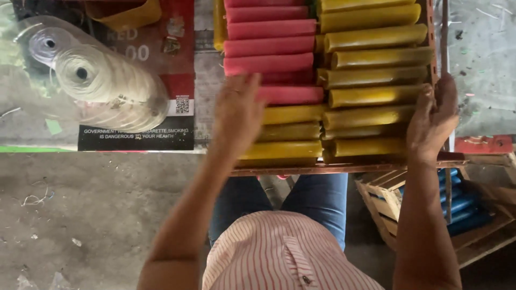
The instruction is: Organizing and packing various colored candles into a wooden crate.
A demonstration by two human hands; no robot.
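From the head camera, the left hand (236, 115) lies flat and open on yellow paper tubes (293, 131), fingertips reaching the pink tubes (269, 45). The right hand (432, 121) curls around the right edge of the wooden tray (344, 167) holding both rows. Blue tubes (462, 207) fill a crate (384, 196) lower right; twine spools (99, 80) sit left.

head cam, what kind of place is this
Probably a small hand-production workshop: a tray packed with yellow tubes and pink tubes, bagged spools of pale thread, and a wooden crate on a rough concrete floor.
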